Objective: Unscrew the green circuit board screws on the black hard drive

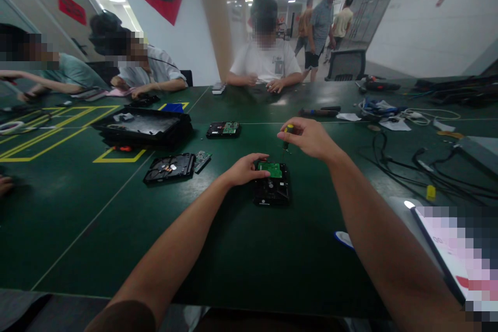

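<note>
A black hard drive with a green circuit board lies flat on the table in front of me. My left hand grips its left side, the thumb over the board and the fingers at the far edge. Above the drive's far right corner, my right hand pinches a small screwdriver with a yellow and dark handle, pointing down. Its thin tip is too small to place exactly. To the left are another hard drive, a loose circuit board and a third drive.
A black tray stands at the left on the green table. Black cables and a grey metal case lie right. A phone-like screen is by my right forearm. A person sits opposite; others sit left.
</note>
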`<control>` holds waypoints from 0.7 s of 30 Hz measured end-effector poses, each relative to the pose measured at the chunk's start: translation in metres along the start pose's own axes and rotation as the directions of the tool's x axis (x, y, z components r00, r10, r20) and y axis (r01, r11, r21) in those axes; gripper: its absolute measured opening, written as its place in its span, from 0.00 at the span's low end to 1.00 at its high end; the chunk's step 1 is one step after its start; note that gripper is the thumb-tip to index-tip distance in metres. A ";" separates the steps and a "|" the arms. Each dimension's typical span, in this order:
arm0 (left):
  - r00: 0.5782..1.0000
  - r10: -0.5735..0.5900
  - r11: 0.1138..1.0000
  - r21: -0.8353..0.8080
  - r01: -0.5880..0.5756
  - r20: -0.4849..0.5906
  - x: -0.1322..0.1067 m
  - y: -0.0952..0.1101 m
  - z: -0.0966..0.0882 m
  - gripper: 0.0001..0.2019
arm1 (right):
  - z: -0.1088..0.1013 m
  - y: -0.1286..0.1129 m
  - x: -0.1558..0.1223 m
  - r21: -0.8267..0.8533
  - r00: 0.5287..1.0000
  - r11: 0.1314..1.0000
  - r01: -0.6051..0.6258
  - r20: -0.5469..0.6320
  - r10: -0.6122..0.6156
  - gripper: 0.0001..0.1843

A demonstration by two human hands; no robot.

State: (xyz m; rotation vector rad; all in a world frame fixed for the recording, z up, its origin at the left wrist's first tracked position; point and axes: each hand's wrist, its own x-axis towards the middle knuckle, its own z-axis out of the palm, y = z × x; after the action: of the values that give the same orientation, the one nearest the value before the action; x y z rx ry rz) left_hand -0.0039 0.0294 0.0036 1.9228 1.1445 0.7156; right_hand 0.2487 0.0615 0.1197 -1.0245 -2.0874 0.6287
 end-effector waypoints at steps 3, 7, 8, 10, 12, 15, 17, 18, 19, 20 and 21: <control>0.999 0.033 0.999 -0.015 -0.032 0.017 0.001 -0.003 -0.001 0.31 | 0.004 -0.001 0.000 0.093 0.996 0.994 -0.056 0.070 0.050 0.19; 0.995 0.098 0.995 -0.003 -0.098 0.009 0.002 -0.008 -0.001 0.25 | 0.007 0.001 0.000 0.164 0.991 0.983 -0.082 0.119 0.063 0.19; 0.993 0.114 0.993 0.004 -0.114 0.008 0.002 -0.009 -0.001 0.24 | 0.008 0.002 0.000 0.166 0.991 0.983 -0.081 0.121 0.061 0.18; 0.990 0.144 0.990 0.010 -0.144 0.007 0.002 -0.010 -0.001 0.22 | 0.008 0.003 0.000 0.161 0.991 0.984 -0.081 0.122 0.061 0.18; 0.987 0.163 0.987 0.012 -0.163 0.007 0.002 -0.011 -0.001 0.21 | 0.007 0.004 0.000 0.152 0.991 0.985 -0.082 0.121 0.064 0.18; 0.986 0.166 0.986 0.021 -0.166 0.005 0.002 -0.011 -0.001 0.21 | 0.006 0.003 0.000 0.136 0.991 0.987 -0.082 0.119 0.066 0.18; 0.985 0.172 0.985 0.029 -0.172 0.007 0.002 -0.011 -0.001 0.21 | 0.005 0.002 -0.001 0.127 0.991 0.989 -0.080 0.114 0.066 0.18; 0.984 0.176 0.984 0.030 -0.177 0.009 0.002 -0.011 -0.001 0.20 | 0.005 0.002 -0.001 0.124 0.992 0.989 -0.079 0.111 0.065 0.18; 0.984 0.181 0.983 0.030 -0.181 0.010 0.002 -0.011 -0.001 0.20 | 0.004 0.001 -0.001 0.124 0.992 0.989 -0.077 0.110 0.063 0.18; 0.983 0.183 0.983 0.028 -0.184 0.013 0.002 -0.011 -0.002 0.20 | 0.004 0.001 -0.001 0.126 0.992 0.989 -0.076 0.112 0.062 0.18; 0.983 0.185 0.982 0.025 -0.185 0.014 0.001 -0.011 -0.002 0.20 | 0.004 0.001 -0.001 0.129 0.991 0.989 -0.075 0.117 0.060 0.18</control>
State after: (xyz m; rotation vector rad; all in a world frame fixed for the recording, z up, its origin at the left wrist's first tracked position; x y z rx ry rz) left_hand -0.0096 0.0344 -0.0045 2.0722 0.9803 0.7909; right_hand 0.2461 0.0607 0.1162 -1.0073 -2.0830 0.8664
